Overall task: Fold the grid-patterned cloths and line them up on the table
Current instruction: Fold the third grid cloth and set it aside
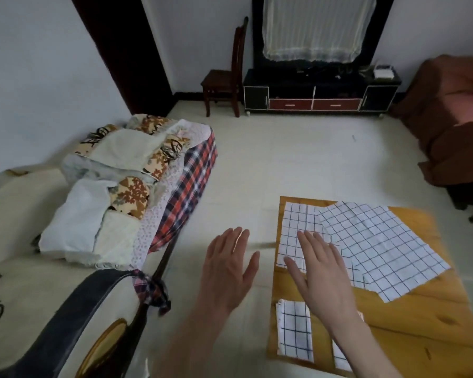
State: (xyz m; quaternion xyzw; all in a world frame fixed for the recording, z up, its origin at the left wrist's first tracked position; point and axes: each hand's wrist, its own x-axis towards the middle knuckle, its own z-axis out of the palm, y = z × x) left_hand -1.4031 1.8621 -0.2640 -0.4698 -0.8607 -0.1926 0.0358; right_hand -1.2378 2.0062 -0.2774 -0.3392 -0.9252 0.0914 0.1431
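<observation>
White cotton crossed with dark blue grid lines covered the far half of the yellow-orange wooden counter (410,317) in the head view, and that was where the action sat. The big unfolded grid-patterned cloth (380,246) lay flat and skewed, its long axis running from the far-left corner down toward the near-right edge, overlapping a second grid-patterned cloth (295,230) spread along the counter's left side.

Right hand (320,271) was out over that left-side cloth, palm down, fingers straight and spread, gripping nothing; whether it pressed the fabric or hovered just above, I couldn't tell. Left hand (230,266) hung well off the counter's left edge, over the pale tiled floor (284,165), fingers likewise straight and empty. So both hands were flat, apart from each other, and holding nothing.

Nearer the body, one small folded grid-patterned cloth (294,331) sat at the counter's near-left corner, with another folded piece (340,356) just beside it, mostly hidden under the right forearm.

The flat cloths lay ahead and to the right of both hands, and the right hand was clearly the nearer one. My read: the left would have to cross in over the counter's edge to share the next fold.
</observation>
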